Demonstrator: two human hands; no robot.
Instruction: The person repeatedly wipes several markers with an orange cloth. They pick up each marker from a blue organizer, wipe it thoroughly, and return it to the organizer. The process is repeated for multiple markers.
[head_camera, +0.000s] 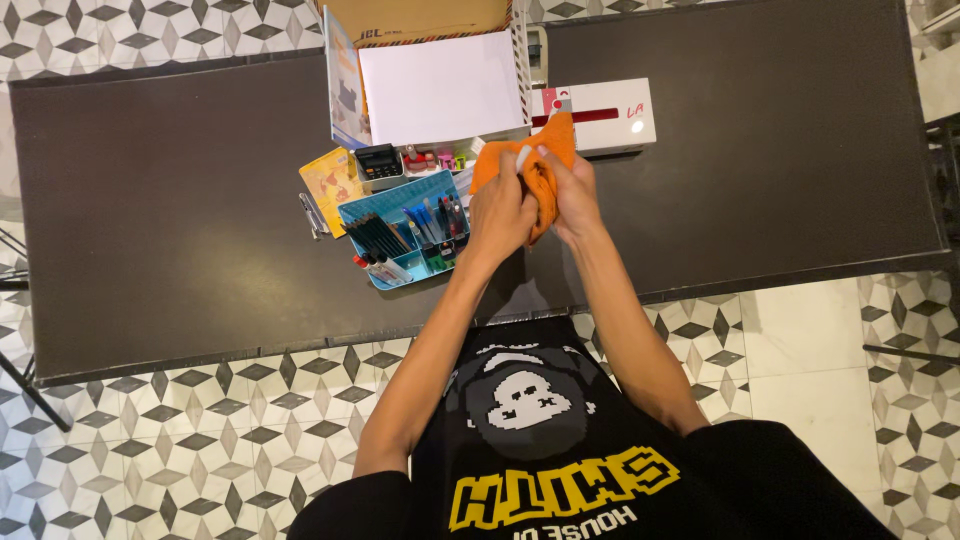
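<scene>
Head view, looking straight down. Both hands are raised together over the far-middle part of the dark table (200, 230). Left hand (500, 212) is closed around the lower left fold of an orange cloth (540, 165); right hand (572, 195) is closed on the right side of the same cloth. A small white object (524, 157), pen-like or tube-like, pokes out of the cloth between the two thumbs; what it is cannot be told at this size.

Key relation: the cloth sits between the hands and extends up and away from the person, its long axis tilted toward the far right, with the upper corner overlapping the white flat device (600, 115) that carries a red stripe. The white object lies at the top of the left hand's grip, so the left hand looks slightly nearer to it; the right thumb is just beside it.

Surroundings: just left of the left hand is a light blue organiser tray (352, 213) holding dark pencils, blue pens and markers. Beyond it, a small black calculator (379, 161), a yellow card (330, 180) and a metal clip (312, 215). At the far edge stands an open cardboard box (420, 15) with a white sheet (440, 85) inside. Floor is patterned tile (150, 460).
</scene>
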